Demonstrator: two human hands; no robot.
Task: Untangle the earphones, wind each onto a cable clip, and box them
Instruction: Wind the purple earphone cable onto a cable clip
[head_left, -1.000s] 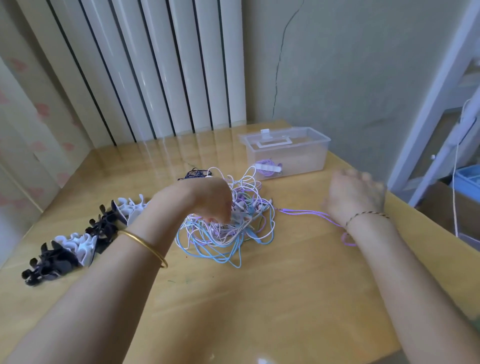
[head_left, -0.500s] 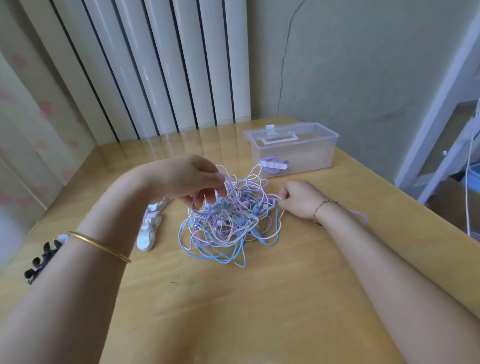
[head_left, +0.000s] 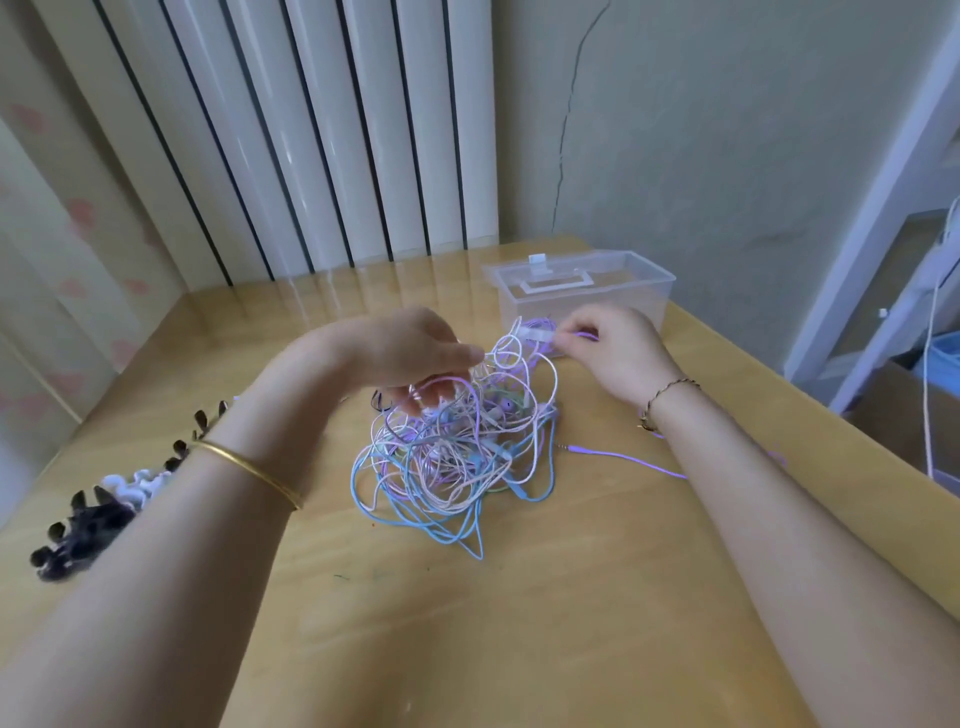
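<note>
A tangle of earphone cables (head_left: 457, 457) in blue, pink, purple and white lies mid-table. My left hand (head_left: 400, 353) pinches strands at the top of the tangle and lifts them. My right hand (head_left: 608, 348) pinches a purple cable near the heap's upper right. A loose purple cable with a jack plug (head_left: 623, 460) trails to the right under my right forearm. The clear plastic box (head_left: 582, 291) stands behind the tangle, with a wound purple earphone inside. Black and white cable clips (head_left: 98, 514) lie in a row at the left.
The wooden table (head_left: 519, 623) ends close on the right. White vertical blinds (head_left: 311, 135) and a wall stand behind it. A white frame (head_left: 883, 218) and a cardboard box (head_left: 904, 415) sit to the right of the table.
My left hand has raised strands from the tangle. My right hand moved up and away from the heap's right side toward the box, pulling purple cable; the jack end now lies exposed.
</note>
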